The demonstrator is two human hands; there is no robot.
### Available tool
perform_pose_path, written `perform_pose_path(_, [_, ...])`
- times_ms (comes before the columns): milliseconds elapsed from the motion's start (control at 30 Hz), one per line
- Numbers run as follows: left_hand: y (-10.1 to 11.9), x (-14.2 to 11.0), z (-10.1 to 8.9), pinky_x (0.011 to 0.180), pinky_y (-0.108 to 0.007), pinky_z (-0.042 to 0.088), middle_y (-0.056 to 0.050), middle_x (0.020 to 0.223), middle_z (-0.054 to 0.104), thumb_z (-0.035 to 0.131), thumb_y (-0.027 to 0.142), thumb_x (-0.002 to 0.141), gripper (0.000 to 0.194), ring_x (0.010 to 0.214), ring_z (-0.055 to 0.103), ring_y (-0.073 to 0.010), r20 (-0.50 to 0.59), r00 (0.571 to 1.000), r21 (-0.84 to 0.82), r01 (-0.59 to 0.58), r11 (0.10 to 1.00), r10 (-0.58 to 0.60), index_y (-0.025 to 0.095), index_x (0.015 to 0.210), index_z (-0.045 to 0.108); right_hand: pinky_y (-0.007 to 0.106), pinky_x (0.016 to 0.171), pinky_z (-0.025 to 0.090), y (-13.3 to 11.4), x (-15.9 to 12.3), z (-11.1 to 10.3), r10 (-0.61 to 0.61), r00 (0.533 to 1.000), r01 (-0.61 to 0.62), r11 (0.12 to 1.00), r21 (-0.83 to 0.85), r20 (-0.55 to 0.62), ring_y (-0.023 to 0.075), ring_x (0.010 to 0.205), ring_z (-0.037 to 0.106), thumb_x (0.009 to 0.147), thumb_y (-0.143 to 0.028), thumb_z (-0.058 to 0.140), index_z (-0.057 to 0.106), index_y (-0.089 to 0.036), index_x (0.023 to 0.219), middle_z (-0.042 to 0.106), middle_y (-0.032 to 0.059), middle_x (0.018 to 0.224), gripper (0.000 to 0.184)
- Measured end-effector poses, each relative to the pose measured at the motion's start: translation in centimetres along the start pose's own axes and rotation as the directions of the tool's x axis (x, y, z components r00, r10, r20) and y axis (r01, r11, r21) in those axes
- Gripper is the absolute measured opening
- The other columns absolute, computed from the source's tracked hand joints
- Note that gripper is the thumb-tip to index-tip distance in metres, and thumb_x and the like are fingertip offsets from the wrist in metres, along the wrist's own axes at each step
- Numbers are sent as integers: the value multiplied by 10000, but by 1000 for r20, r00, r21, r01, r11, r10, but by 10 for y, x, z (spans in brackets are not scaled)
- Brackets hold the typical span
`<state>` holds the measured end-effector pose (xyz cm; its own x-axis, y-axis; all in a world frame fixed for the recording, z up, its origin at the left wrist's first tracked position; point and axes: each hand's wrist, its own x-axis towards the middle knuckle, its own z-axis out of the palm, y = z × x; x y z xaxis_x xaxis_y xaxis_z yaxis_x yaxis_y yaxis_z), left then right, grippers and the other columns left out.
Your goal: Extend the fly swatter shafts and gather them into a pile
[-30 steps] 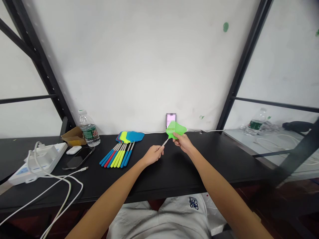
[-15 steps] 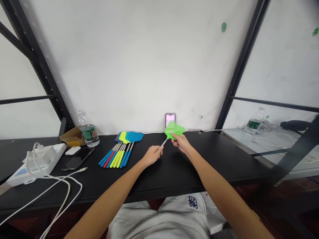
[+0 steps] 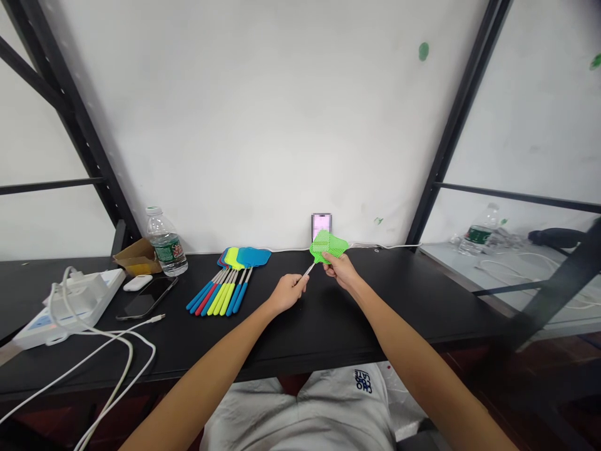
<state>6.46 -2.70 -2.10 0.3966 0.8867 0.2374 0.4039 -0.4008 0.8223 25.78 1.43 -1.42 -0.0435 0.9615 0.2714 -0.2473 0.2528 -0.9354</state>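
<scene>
A green fly swatter (image 3: 334, 245) is held over the black table, its perforated head raised toward the wall. My left hand (image 3: 287, 293) is closed round its lower part, with the grip hidden inside the fingers and a short length of metal rod showing above. Thumb and fingers of my right hand (image 3: 340, 268) pinch the base of the green head. To the left lie several fly swatters (image 3: 228, 282), fanned out side by side, with blue, red and yellow handles. Behind the green head, a phone (image 3: 322, 222) leans upright on the wall, partly covered.
At the left stand a water bottle (image 3: 168, 247) and a cardboard box (image 3: 137, 257), near a white case (image 3: 138, 283) and a dark phone (image 3: 148, 298). White cables (image 3: 126, 341) trail from a power strip (image 3: 70, 307) over the front edge of the black table (image 3: 404, 307).
</scene>
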Motion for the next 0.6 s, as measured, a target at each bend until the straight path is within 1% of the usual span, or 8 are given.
perform_pose_path(333, [-1,0,1,468,-201,319,38,455,434,385,568,856,481,425,418,-89,-6,1000,3,-1,1000,1,173,604,492,198,358,175,4,1,1,21,1000,-21,1000,3,3,43,358,310,695,-399,710,543,-158,683,502,-23,474,293])
perform_pose_path(600, [-2,-1,0,469,-200,314,43,456,433,393,573,854,480,417,407,-82,-5,1000,-7,-7,1000,7,174,603,485,191,355,173,-1,-3,3,23,1000,-23,1000,10,8,36,360,317,702,-386,708,562,-146,665,501,-23,478,283])
